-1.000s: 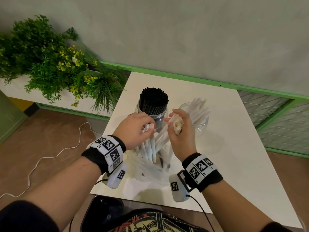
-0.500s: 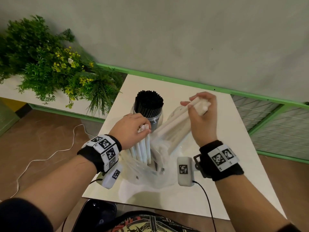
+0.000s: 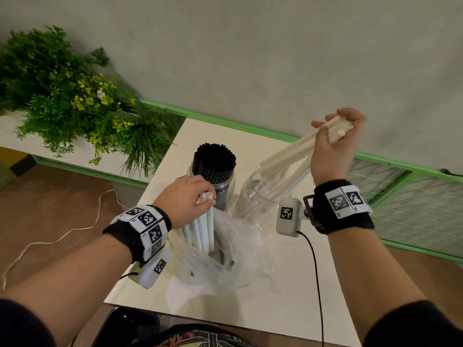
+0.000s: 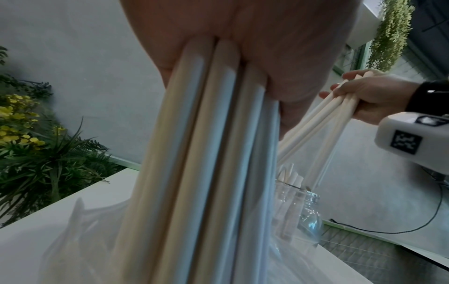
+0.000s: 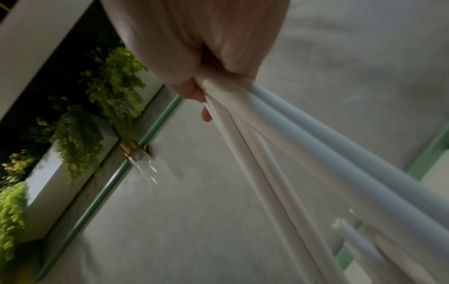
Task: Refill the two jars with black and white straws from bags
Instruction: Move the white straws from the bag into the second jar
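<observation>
Two clear jars stand on the white table (image 3: 288,296). The left jar (image 3: 226,186) is packed with black straws (image 3: 215,159). The right jar (image 3: 253,194) holds several white straws. My right hand (image 3: 335,136) grips a bunch of white straws (image 3: 288,152) by their top ends, raised high, with their lower ends slanting down over the right jar's mouth. My left hand (image 3: 190,201) grips the tops of another bunch of white straws (image 3: 203,231) standing upright in a crumpled clear plastic bag (image 3: 225,261). In the left wrist view those straws (image 4: 201,163) fill the middle.
A planter of green plants with yellow flowers (image 3: 70,106) stands left of the table. A grey wall with a green rail (image 3: 225,120) runs behind. A white cord (image 3: 50,236) lies on the brown floor. A black cable (image 3: 317,284) hangs from my right wrist camera.
My right hand has lifted its bunch of white straws out of the bag, up and to the right, over the right jar. My left hand keeps its hold on the straws in the bag.
</observation>
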